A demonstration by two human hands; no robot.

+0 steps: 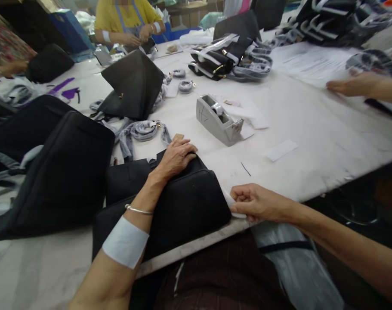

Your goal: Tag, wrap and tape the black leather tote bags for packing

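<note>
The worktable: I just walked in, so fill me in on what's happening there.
At the near edge of the worktable, the left hand rests on top of a black bag. The right hand pinches something white at the bag's right end; what it is cannot be made out. Beyond the bag are a gray tape dispenser and a coiled, wrapped strap. Across the table, a co-worker in yellow handles a small dark item.
</note>
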